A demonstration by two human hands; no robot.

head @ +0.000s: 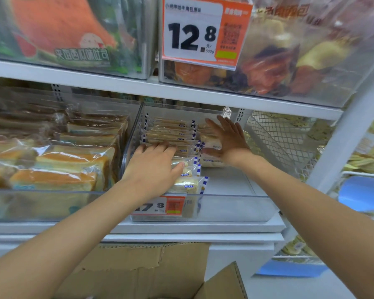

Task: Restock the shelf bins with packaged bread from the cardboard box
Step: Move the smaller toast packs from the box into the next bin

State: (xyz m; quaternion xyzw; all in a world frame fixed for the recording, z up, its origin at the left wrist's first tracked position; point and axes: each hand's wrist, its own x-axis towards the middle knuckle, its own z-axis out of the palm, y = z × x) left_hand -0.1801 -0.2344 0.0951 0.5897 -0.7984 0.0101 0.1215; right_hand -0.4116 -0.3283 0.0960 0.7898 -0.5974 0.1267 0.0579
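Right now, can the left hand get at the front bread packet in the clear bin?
Probably yes: the left hand rests right beside the front packet, which lies uncovered with nothing between them.

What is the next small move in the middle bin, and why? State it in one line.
Probably push the right stack of bread packs back with the right hand, whose open fingers lie flat against it, while the left hand steadies the left row. The clear bin is bare at its front right, leaving room for more from the cardboard box.
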